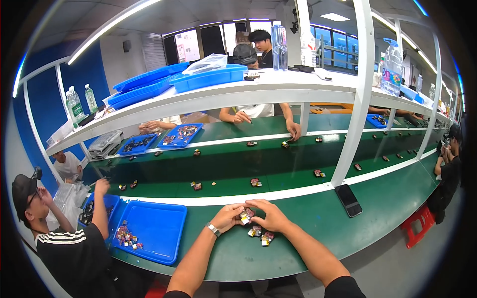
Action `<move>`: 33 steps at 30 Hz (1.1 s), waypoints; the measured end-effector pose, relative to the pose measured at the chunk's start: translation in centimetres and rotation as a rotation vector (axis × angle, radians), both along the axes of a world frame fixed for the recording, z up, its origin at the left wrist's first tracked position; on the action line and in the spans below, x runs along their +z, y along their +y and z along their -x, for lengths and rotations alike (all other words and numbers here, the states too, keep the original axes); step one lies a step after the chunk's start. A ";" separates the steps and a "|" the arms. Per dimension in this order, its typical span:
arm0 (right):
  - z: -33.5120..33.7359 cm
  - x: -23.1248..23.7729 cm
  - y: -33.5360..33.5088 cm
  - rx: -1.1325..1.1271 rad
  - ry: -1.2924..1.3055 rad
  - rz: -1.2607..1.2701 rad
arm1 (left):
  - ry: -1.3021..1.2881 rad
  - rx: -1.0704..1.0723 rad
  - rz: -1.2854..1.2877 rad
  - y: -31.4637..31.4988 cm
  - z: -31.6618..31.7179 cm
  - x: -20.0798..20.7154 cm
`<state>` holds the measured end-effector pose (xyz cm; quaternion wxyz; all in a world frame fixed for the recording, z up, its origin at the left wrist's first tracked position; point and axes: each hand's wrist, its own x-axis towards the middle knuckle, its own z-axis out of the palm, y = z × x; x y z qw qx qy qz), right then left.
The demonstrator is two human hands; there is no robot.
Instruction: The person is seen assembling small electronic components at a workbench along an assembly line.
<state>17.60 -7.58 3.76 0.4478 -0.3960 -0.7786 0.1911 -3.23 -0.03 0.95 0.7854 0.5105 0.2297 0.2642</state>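
A small electronic module (246, 215) with pink-red, yellow and white faces is held just above the green bench (318, 233). My left hand (227, 217), with a metal watch at the wrist, pinches it from the left. Curved around its right side, my right hand (272, 217) has its thumb and fingertips against it. Two similar pieces, a dark module (255, 231) and a pinkish module (267, 238), lie on the bench just below my hands. Finer details of the held module are covered by my fingers.
To the left sits a blue tray (174, 226) with a heap of modules; a co-worker (74, 238) reaches beside it. A black phone (349, 201) lies to the right. Beyond a white rail, a green conveyor belt (228, 171) carries scattered modules. A white post (354, 99) supports the shelf (298, 79).
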 end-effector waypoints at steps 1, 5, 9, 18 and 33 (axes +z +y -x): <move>0.0 -0.3 0.0 -0.001 0.001 -0.001 | -0.019 0.057 0.021 -0.3 -0.3 0.2; 1.6 -0.4 -0.1 -0.272 0.018 -0.045 | -0.075 0.085 0.030 -1.0 -1.0 0.5; 2.1 -0.3 -0.2 -0.373 -0.155 -0.111 | -0.069 0.131 0.031 -1.1 -1.3 0.0; 1.0 -0.3 0.5 -0.289 -0.208 -0.231 | -0.131 0.156 0.072 -0.9 -1.1 -0.1; -0.9 -1.1 1.3 -0.125 -0.176 0.013 | -0.058 0.052 -0.042 -1.1 -1.6 0.1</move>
